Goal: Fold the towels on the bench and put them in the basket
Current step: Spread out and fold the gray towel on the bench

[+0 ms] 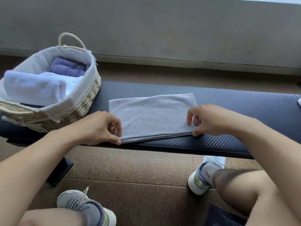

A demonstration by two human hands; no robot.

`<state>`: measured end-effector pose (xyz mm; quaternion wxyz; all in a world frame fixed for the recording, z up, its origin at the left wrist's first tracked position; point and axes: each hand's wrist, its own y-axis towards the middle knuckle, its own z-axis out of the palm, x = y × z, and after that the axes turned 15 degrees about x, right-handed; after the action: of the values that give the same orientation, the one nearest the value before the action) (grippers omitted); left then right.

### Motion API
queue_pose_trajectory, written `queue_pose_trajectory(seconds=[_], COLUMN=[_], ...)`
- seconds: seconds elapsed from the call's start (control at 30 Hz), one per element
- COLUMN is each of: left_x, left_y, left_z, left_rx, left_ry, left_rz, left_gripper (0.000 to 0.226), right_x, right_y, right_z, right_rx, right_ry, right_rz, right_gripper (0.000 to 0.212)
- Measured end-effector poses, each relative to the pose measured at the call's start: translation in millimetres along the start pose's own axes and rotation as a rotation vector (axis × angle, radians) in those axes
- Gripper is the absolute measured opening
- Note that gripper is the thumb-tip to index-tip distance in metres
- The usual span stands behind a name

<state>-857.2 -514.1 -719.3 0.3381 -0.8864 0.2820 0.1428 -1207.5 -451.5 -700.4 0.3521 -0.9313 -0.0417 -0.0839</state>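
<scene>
The basket [84,95] at ten o'clock already holds folded towels [34,88]. A grey towel [151,115] lies part-folded mid-bench [244,108]; the left hand [97,128] and right hand [210,119] each pinch a near corner. More folding likely remains.

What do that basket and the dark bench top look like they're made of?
The basket looks like woven straw or seagrass, pale, matte and braided, with a white cloth liner. The bench top seems padded vinyl: dark, slightly shiny, with a fine diagonal weave pattern, though it could be another synthetic.
</scene>
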Motion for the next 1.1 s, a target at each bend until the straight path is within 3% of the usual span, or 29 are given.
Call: queue_pose_trajectory(seconds=[0.27, 0.63, 0.77, 0.93, 1.1], left_x=[4, -8, -9, -10, -13], left_y=[-2, -12, -12, -9, -8], left_z=[3, -4, -1, 4, 5], left_rx=[-0.010, -0.082, -0.003, 0.028, 0.011], left_ry=[0.071, 0.111, 0.144, 0.258, 0.271], left_rz=[0.048, 0.069, 0.059, 0.006, -0.054], left_gripper=[0.015, 0.013, 0.015, 0.020, 0.048], right_x=[1, -2, -3, 0, 0], right_y=[-6, -10, -13, -11, -12], right_z=[-4, -10, -10, -7, -9], right_rx=[0.006, 0.005, 0.030, 0.066, 0.041], right_ry=[-0.014, 0.016, 0.037, 0.006, 0.067], right_rz=[0.001, 0.008, 0.013, 0.030, 0.060], right_gripper=[0.009, 0.014, 0.014, 0.016, 0.027])
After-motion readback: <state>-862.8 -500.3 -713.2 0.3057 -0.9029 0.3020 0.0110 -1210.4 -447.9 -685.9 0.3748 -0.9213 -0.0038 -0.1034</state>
